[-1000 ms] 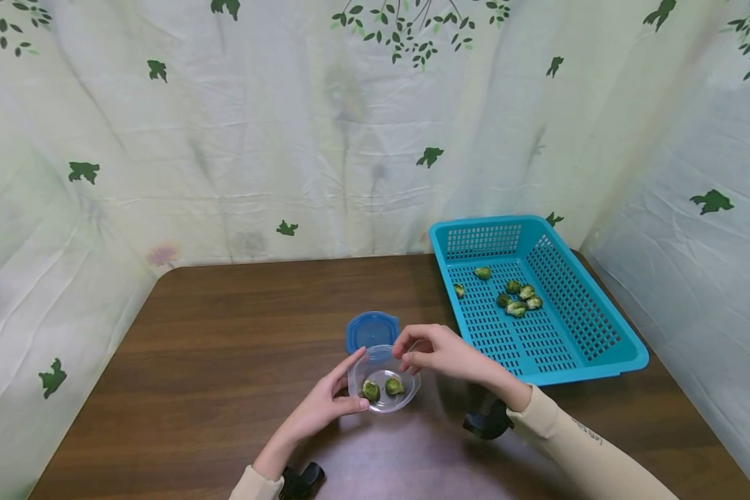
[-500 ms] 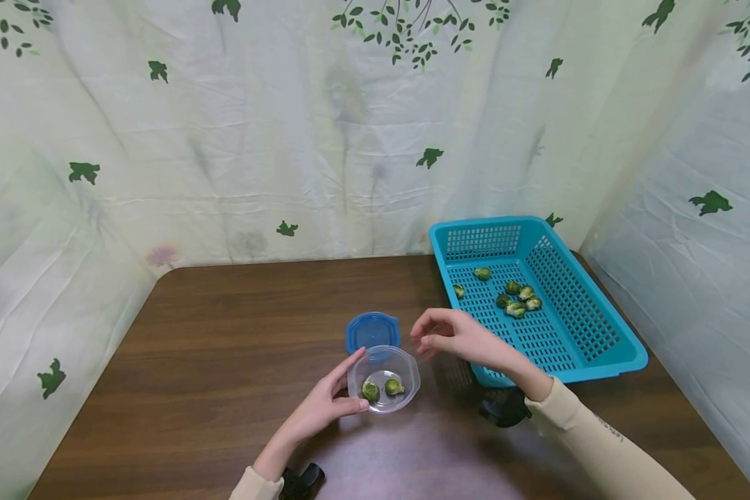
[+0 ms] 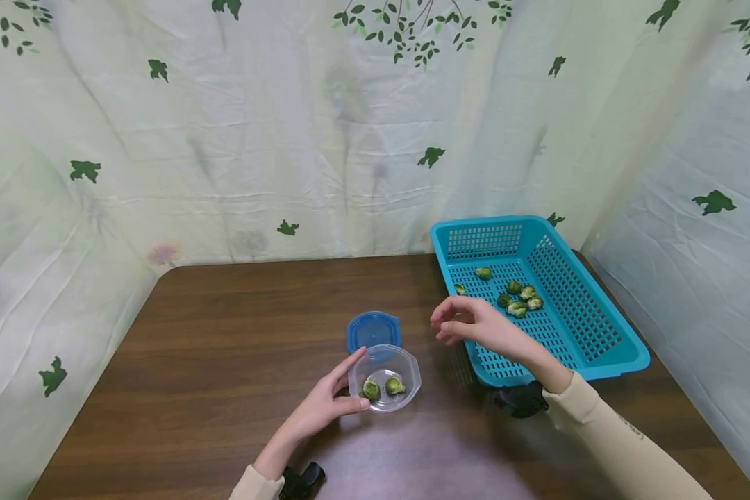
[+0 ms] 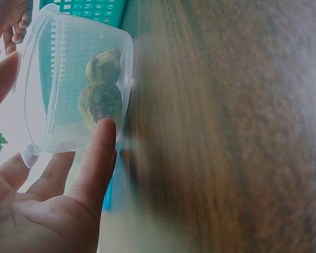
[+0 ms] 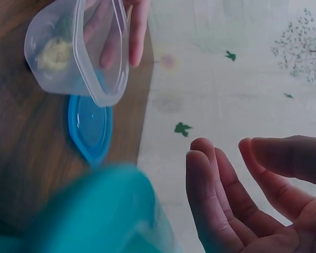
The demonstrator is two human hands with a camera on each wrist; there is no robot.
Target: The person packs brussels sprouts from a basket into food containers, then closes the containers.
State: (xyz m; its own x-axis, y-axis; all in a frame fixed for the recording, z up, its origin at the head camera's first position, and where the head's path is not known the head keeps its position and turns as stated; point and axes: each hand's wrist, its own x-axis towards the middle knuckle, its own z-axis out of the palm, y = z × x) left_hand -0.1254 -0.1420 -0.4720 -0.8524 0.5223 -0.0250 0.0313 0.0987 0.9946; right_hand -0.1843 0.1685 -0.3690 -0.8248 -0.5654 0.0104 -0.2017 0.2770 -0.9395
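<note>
My left hand (image 3: pixel 319 408) holds a clear plastic container (image 3: pixel 408 367) at its left side, thumb at the near side and index finger at the far rim. Two Brussels sprouts (image 3: pixel 394 386) lie side by side at its bottom; in the left wrist view the sprouts (image 4: pixel 100 103) show through the wall above my fingertip. My right hand (image 3: pixel 478 325) hovers over the left edge of a turquoise basket (image 3: pixel 556 347), fingers loosely bent, nothing between them. Several Brussels sprouts (image 3: pixel 516 308) lie inside the basket, mostly clustered in the middle.
A blue lid (image 3: pixel 372 329) lies on the brown wooden table (image 3: pixel 237 333) just behind the container. The basket's perforated wall rises at the right. A white leaf-patterned curtain (image 3: pixel 256 139) hangs behind the table and along its sides.
My right hand has moved from above the container rightward and away, to the basket's left edge. The left hand, container and its sprouts stay put.
</note>
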